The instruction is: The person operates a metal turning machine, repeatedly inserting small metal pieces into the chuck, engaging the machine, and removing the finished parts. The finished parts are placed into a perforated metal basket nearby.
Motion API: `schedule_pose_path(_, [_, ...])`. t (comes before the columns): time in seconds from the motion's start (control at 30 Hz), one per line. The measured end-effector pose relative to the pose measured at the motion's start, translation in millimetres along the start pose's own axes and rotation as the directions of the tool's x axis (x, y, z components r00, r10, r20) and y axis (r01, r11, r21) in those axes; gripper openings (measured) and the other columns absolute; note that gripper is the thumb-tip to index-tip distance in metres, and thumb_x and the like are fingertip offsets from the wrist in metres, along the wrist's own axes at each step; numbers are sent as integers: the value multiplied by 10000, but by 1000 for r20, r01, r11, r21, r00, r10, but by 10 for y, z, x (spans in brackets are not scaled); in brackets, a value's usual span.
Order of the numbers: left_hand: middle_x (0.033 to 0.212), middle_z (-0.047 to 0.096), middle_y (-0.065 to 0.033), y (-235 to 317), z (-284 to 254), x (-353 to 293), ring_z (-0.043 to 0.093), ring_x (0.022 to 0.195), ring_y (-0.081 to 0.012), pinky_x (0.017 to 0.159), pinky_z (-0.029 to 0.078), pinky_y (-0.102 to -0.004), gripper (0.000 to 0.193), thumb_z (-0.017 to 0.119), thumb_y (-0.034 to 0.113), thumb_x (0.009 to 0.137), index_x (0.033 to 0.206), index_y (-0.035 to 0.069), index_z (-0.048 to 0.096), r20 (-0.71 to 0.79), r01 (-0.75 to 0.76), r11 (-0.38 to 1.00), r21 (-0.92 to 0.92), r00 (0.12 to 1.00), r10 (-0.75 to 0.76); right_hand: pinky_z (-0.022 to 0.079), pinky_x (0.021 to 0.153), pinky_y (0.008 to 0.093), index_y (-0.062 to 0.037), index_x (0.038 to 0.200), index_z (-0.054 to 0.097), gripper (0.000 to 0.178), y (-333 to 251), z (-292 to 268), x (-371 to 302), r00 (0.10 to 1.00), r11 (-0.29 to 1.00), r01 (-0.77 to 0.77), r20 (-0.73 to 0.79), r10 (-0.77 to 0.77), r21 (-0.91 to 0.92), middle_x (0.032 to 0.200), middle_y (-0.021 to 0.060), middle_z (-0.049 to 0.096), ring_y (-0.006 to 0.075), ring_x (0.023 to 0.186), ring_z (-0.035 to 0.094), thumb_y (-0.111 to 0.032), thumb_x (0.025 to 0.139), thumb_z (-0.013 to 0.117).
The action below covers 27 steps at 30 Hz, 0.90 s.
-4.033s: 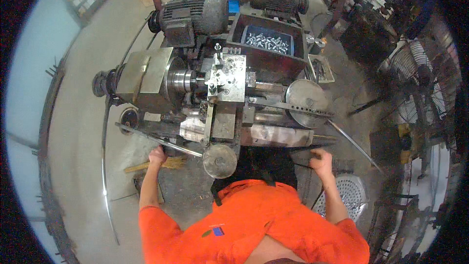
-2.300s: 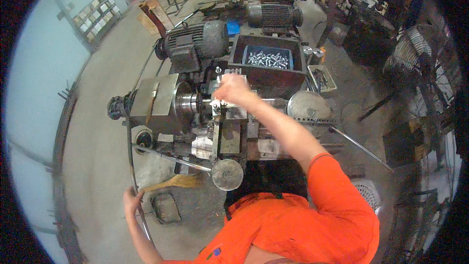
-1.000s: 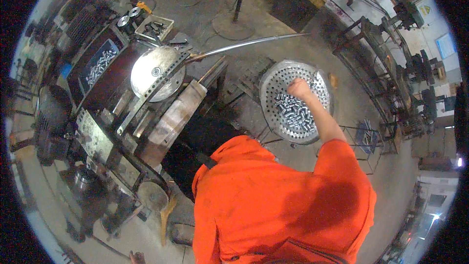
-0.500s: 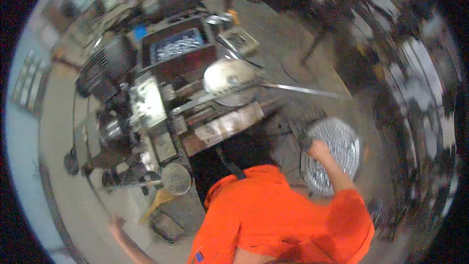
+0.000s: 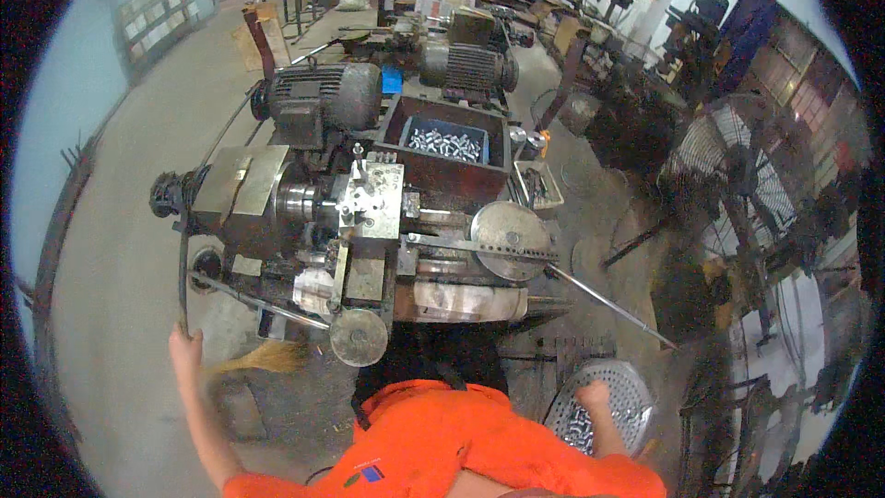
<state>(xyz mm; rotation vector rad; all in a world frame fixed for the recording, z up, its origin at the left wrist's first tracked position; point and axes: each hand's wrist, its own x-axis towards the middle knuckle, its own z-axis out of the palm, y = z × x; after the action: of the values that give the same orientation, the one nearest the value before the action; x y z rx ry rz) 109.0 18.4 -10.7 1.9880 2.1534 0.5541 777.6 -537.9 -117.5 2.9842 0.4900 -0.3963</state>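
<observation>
My left hand (image 5: 186, 347) is closed round the lower end of a long dark lever (image 5: 182, 267) at the left side of a small lathe (image 5: 241, 186). My right hand (image 5: 593, 394) is a fist above a round perforated metal basin (image 5: 629, 397). Small shiny metal parts (image 5: 576, 432) lie heaped in that basin. Whatever the right fingers hold, if anything, is hidden. In front of me the lathe carries a bright chuck (image 5: 297, 202), a tool post plate (image 5: 373, 203) and a large round disc (image 5: 510, 238) with a long bar handle (image 5: 613, 307).
Behind the lathe, a brown box (image 5: 442, 173) holds a blue tray of small metal parts (image 5: 446, 144). Electric motors (image 5: 323, 97) stand farther back. A smaller round disc (image 5: 359, 337) sits near my body. A straw broom (image 5: 263, 357) lies at left; a large fan (image 5: 733, 175) stands right.
My view has turned and lifted, showing more of the room. My left hand now grips the lever, where before it was apart from it. The right hand stays over the basin.
</observation>
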Motion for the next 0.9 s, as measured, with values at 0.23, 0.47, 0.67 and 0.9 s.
schedule_pose_path(0.23, [804, 609, -187, 980, -558, -320, 586, 778, -360, 716, 468, -425, 458, 657, 169, 722, 1135, 12, 535, 52, -323, 884, 339, 944, 325, 506, 684, 371, -22, 775, 672, 229, -206, -517, -101, 983, 906, 185, -84, -166, 379, 838, 196, 641, 295, 780, 637, -224, 700, 597])
schedule_pose_path(0.47, [724, 635, -137, 2825, -336, -866, 623, 677, -297, 620, 488, -386, 371, 619, 339, 786, 1022, 54, 623, 155, -616, 727, -302, 721, 675, 443, 876, 358, -58, 902, 666, 375, -2525, -1676, -593, 447, 226, 874, -528, -722, 431, 1093, 134, 548, 307, 1031, 527, -85, 529, 662])
schedule_pose_path(0.67, [629, 616, -102, 3610, 73, -1331, 552, 568, -140, 543, 443, -327, 396, 582, 381, 842, 842, -9, 647, 371, -276, 522, -807, 451, 812, 455, 726, 401, -67, 826, 646, 313, -3624, -2201, -1235, -86, -228, 965, -663, -744, 131, 1018, 152, 539, 325, 854, 516, -116, 518, 624])
schedule_pose_path(0.9, [595, 594, -46, 3422, 132, -1311, 526, 568, -93, 518, 422, -290, 352, 606, 349, 826, 761, 5, 644, 428, -181, 574, -799, 499, 754, 457, 747, 403, -88, 863, 663, 328, -3702, -2099, -1179, -98, -250, 949, -570, -816, 194, 1012, 138, 543, 310, 859, 515, -157, 544, 628])
